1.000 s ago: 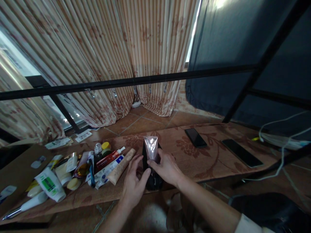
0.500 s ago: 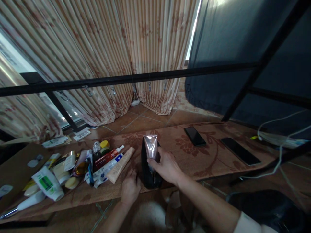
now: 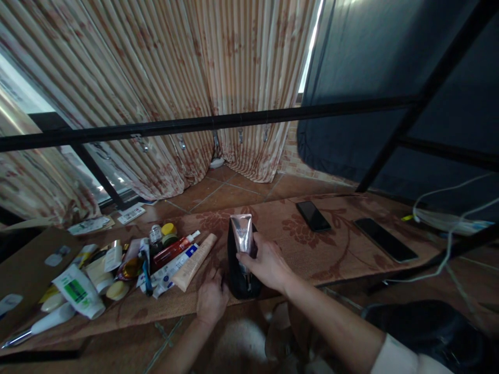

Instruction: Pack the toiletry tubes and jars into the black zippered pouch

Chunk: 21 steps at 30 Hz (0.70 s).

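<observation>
My right hand [image 3: 268, 262] is closed around a shiny pinkish-silver squeeze tube [image 3: 242, 231], its flat crimped end pointing up and away. The tube is over a black pouch [image 3: 244, 293] lying on the cloth; whether its lower end is inside the pouch cannot be made out behind my thumb. Just left of the pouch, my left hand [image 3: 211, 297] rests on the cloth with bent fingers slightly apart and nothing visible in them. Close beside it lies a beige squeeze tube [image 3: 195, 262]. A white and blue tube [image 3: 166, 278] and a red bottle [image 3: 171, 252] lie beyond that.
Several toiletries crowd the left side, among them a white and green tube [image 3: 78, 291] and a yellow-lidded jar [image 3: 168, 229]. A cardboard box [image 3: 35, 270] stands at far left. Two phones [image 3: 313, 216] [image 3: 384, 239] lie right. A black metal rail [image 3: 234, 120] crosses behind.
My right hand and the tube stay almost in place over the pouch. The left hand has shifted barely. The view has tilted slightly.
</observation>
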Each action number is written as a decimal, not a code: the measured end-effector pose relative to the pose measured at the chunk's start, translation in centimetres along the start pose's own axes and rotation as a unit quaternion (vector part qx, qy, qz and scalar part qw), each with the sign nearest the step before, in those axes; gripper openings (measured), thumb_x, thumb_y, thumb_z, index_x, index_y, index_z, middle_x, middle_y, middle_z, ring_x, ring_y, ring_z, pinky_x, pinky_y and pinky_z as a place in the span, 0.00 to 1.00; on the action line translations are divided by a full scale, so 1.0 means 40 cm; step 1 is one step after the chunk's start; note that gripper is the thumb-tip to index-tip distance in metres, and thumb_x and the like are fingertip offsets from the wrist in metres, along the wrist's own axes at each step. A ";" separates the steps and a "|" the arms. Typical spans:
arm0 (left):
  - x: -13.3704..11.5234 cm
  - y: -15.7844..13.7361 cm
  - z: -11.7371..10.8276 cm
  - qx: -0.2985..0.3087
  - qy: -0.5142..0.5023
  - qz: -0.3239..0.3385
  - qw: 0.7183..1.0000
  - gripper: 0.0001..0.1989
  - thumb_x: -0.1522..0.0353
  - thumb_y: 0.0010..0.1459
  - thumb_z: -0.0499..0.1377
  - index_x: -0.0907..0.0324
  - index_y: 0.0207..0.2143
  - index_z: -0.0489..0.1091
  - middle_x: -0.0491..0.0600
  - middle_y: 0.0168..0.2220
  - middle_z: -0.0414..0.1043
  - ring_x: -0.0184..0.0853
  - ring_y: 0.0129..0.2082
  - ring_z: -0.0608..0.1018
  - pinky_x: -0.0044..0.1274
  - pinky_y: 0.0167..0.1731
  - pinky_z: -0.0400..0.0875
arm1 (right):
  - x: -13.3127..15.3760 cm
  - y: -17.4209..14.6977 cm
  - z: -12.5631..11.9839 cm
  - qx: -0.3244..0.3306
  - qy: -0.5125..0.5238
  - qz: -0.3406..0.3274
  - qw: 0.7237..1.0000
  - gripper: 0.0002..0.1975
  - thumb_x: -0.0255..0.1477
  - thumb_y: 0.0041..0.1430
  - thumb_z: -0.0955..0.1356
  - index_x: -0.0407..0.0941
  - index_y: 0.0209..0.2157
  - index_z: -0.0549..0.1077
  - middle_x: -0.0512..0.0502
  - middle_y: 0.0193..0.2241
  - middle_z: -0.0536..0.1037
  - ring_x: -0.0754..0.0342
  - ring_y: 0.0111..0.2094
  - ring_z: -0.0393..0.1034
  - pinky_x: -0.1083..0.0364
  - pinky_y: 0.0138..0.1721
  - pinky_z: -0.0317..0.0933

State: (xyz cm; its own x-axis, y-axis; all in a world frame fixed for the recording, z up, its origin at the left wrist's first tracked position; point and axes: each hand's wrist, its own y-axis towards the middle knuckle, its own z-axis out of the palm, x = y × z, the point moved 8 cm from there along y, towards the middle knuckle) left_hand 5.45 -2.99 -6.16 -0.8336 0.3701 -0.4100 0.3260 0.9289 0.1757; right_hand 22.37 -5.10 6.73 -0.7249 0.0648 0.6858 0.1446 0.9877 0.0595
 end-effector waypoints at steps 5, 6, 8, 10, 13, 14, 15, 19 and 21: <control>0.001 -0.001 0.001 0.003 0.018 -0.003 1.000 0.17 0.74 0.56 0.49 0.61 0.48 0.66 0.55 0.45 0.69 0.38 0.45 0.74 0.29 0.47 0.68 | -0.003 -0.002 -0.002 -0.004 0.000 0.001 1.000 0.14 0.37 0.53 0.67 0.43 0.37 0.67 0.46 0.29 0.76 0.52 0.32 0.69 0.57 0.31 0.54; 0.001 -0.001 0.002 0.003 0.020 -0.002 1.000 0.17 0.74 0.56 0.49 0.61 0.48 0.66 0.55 0.46 0.69 0.38 0.45 0.74 0.29 0.47 0.68 | -0.004 -0.002 -0.002 -0.008 0.004 -0.001 1.000 0.13 0.37 0.53 0.66 0.43 0.37 0.67 0.46 0.29 0.76 0.52 0.31 0.69 0.57 0.31 0.54; 0.001 -0.001 0.004 0.004 0.023 0.001 1.000 0.17 0.74 0.56 0.49 0.62 0.49 0.65 0.55 0.47 0.68 0.38 0.45 0.73 0.29 0.47 0.68 | -0.006 -0.002 -0.001 -0.013 0.013 -0.006 1.000 0.13 0.37 0.53 0.66 0.44 0.36 0.67 0.46 0.29 0.76 0.53 0.31 0.69 0.57 0.31 0.54; 0.000 -0.001 0.006 0.008 0.025 0.002 1.000 0.18 0.74 0.56 0.49 0.61 0.49 0.65 0.54 0.47 0.68 0.37 0.46 0.73 0.28 0.48 0.67 | -0.008 -0.001 0.001 -0.014 0.017 -0.009 1.000 0.13 0.38 0.53 0.66 0.44 0.37 0.67 0.46 0.30 0.76 0.53 0.31 0.69 0.57 0.31 0.54; 0.002 0.000 0.006 0.010 0.031 -0.006 0.999 0.16 0.74 0.55 0.50 0.60 0.46 0.67 0.53 0.46 0.68 0.36 0.46 0.73 0.26 0.47 0.68 | -0.009 -0.001 0.002 -0.009 0.019 -0.008 1.000 0.14 0.38 0.53 0.66 0.44 0.38 0.67 0.45 0.30 0.76 0.52 0.32 0.69 0.57 0.31 0.54; 0.002 -0.001 0.005 0.009 0.032 -0.008 0.999 0.16 0.74 0.55 0.50 0.60 0.46 0.67 0.53 0.45 0.69 0.36 0.45 0.73 0.26 0.46 0.68 | -0.009 -0.001 0.003 -0.007 0.022 -0.006 1.000 0.14 0.38 0.53 0.66 0.44 0.38 0.67 0.45 0.30 0.76 0.53 0.32 0.69 0.57 0.31 0.54; 0.001 -0.001 0.005 0.009 0.032 -0.009 0.999 0.15 0.74 0.55 0.50 0.60 0.45 0.67 0.53 0.44 0.69 0.36 0.43 0.74 0.25 0.45 0.68 | -0.009 -0.001 0.003 -0.006 0.024 -0.005 1.000 0.14 0.37 0.53 0.66 0.44 0.39 0.67 0.45 0.30 0.76 0.53 0.31 0.69 0.57 0.31 0.54; -0.003 -0.003 0.000 0.007 0.037 -0.006 0.999 0.14 0.74 0.55 0.50 0.60 0.44 0.67 0.52 0.41 0.69 0.35 0.40 0.74 0.25 0.43 0.69 | -0.009 -0.001 0.002 -0.003 0.026 -0.005 1.000 0.14 0.37 0.53 0.66 0.44 0.39 0.67 0.45 0.31 0.76 0.53 0.31 0.69 0.58 0.31 0.54; -0.004 -0.003 -0.001 0.007 0.043 -0.006 0.999 0.14 0.74 0.55 0.50 0.61 0.44 0.67 0.52 0.41 0.69 0.35 0.39 0.74 0.26 0.42 0.69 | -0.010 -0.001 0.001 -0.001 0.025 -0.002 1.000 0.15 0.37 0.52 0.66 0.44 0.40 0.67 0.46 0.31 0.76 0.53 0.31 0.69 0.58 0.31 0.54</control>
State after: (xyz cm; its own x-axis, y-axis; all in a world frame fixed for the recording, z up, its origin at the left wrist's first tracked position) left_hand 5.53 -3.17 -6.06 -0.8728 0.3569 -0.3329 0.3212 0.9336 0.1588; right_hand 22.65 -5.17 6.41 -0.6914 0.0527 0.7206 0.1425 0.9877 0.0644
